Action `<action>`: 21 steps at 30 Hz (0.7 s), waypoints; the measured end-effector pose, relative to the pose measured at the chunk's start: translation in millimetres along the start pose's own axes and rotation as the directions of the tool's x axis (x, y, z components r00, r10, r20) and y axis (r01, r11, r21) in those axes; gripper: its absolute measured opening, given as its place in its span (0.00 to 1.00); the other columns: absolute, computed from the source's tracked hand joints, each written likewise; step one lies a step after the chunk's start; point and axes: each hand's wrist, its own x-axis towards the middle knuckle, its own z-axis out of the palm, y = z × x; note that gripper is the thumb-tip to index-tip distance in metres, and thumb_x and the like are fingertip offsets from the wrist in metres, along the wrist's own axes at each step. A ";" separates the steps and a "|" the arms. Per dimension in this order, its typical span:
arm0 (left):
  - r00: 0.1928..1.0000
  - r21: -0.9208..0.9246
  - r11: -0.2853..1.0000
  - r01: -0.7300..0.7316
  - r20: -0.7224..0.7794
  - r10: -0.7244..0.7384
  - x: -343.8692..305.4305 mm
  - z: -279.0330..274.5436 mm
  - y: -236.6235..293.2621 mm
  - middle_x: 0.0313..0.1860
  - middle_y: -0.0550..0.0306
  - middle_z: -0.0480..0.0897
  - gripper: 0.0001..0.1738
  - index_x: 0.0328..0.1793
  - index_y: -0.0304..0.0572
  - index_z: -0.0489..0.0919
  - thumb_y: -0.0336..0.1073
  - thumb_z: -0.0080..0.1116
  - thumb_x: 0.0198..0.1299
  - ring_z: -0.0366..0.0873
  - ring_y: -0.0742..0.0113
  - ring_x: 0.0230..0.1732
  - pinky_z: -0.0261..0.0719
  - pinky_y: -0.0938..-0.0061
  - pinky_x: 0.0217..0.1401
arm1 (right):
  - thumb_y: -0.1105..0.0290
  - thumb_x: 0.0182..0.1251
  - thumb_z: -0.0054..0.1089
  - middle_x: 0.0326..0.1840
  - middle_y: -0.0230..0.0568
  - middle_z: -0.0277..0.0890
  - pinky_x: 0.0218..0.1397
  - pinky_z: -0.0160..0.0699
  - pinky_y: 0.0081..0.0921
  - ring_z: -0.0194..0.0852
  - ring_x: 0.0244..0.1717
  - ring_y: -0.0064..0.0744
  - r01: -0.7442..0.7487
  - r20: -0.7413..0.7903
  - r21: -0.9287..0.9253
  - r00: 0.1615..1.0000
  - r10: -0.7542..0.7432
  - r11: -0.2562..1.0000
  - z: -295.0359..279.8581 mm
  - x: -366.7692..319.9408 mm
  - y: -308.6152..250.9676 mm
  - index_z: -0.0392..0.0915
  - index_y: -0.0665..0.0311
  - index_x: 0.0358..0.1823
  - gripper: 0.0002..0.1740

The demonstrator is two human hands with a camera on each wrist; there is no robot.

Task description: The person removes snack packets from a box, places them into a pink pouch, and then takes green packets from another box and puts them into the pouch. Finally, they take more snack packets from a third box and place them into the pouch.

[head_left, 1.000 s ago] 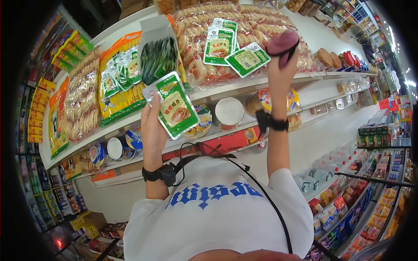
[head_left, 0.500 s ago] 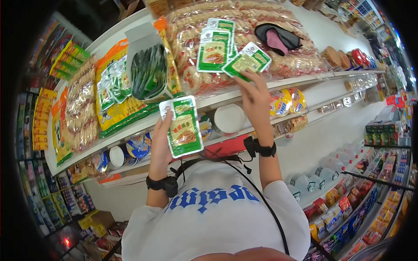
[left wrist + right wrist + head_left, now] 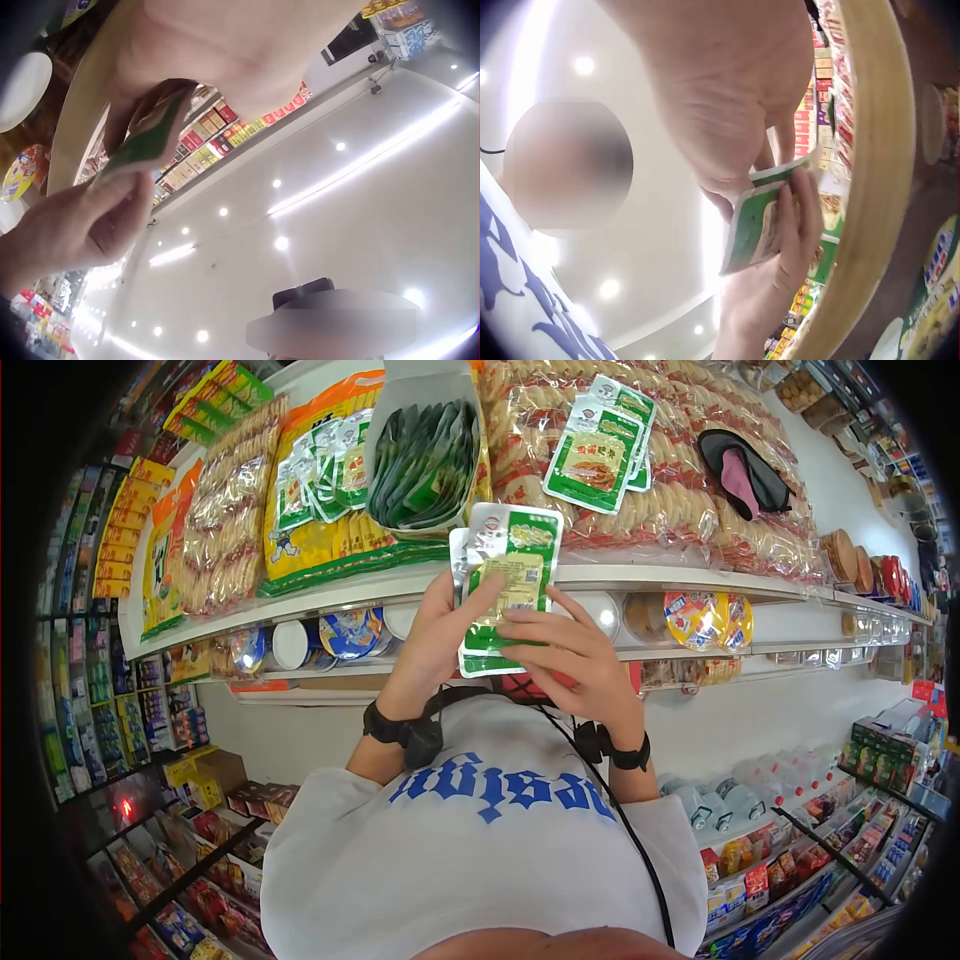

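Okay, packs (image 3: 518,565) sit between both hands | long axis runs shirt (image 3: 470,860) to shelf (image 3: 690,577), far ends poking past the fingers | left hand (image 3: 430,645) grips their left side, thumb on top; right hand (image 3: 580,660) pinches lower right, so neither's nearer | box (image 3: 425,374) just beyond, eye mask (image 3: 745,472) off right

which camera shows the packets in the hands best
The head view: the green packets face it nearly flat, held by left hand and right hand. Left wrist view shows a blurred slant; right wrist view shows them tilted, partly behind fingers.
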 end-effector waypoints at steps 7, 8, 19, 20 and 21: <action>0.985 0.038 0.986 -0.160 -0.053 0.162 -8.8 4.7 4.0 0.62 0.55 0.82 0.23 0.73 0.34 0.70 0.32 0.56 0.76 0.82 0.72 0.57 0.83 0.74 0.59 | 0.78 0.63 0.69 0.54 0.46 0.84 0.65 0.79 0.39 0.81 0.60 0.41 -0.307 -0.586 -0.010 0.773 0.243 0.952 -24.7 17.2 22.6 0.82 0.66 0.56 0.19; 0.982 0.019 0.984 -0.178 -0.060 0.178 -13.2 1.1 6.6 0.62 0.55 0.82 0.23 0.73 0.34 0.70 0.31 0.56 0.76 0.82 0.72 0.57 0.83 0.74 0.60 | 0.78 0.64 0.69 0.52 0.45 0.83 0.61 0.81 0.35 0.82 0.58 0.38 -0.341 -0.575 0.070 0.754 0.317 0.938 -29.4 19.6 27.6 0.81 0.68 0.57 0.19; 0.945 -0.215 0.928 -0.305 -0.187 0.267 -26.5 -2.7 12.8 0.64 0.55 0.81 0.20 0.71 0.39 0.73 0.39 0.55 0.78 0.81 0.69 0.61 0.82 0.70 0.62 | 0.80 0.68 0.68 0.46 0.36 0.80 0.42 0.79 0.20 0.79 0.41 0.19 -0.287 -0.562 0.493 0.616 0.552 0.821 10.8 21.9 3.1 0.81 0.71 0.49 0.10; 0.940 -0.237 0.916 -0.323 -0.190 0.283 -27.4 -4.4 12.5 0.65 0.55 0.80 0.21 0.71 0.39 0.72 0.39 0.54 0.79 0.81 0.69 0.62 0.81 0.69 0.63 | 0.81 0.68 0.67 0.45 0.36 0.80 0.41 0.78 0.21 0.79 0.41 0.19 -0.214 -0.697 0.472 0.503 0.511 0.855 9.9 24.2 0.1 0.81 0.71 0.48 0.09; 0.936 -0.261 0.904 -0.340 -0.190 0.297 -27.2 -5.3 12.0 0.65 0.55 0.80 0.21 0.72 0.39 0.72 0.39 0.53 0.79 0.80 0.68 0.63 0.80 0.69 0.65 | 0.81 0.68 0.67 0.44 0.38 0.80 0.41 0.78 0.23 0.79 0.41 0.22 -0.319 -0.726 0.249 0.564 0.394 0.915 8.0 19.1 -1.5 0.81 0.70 0.48 0.09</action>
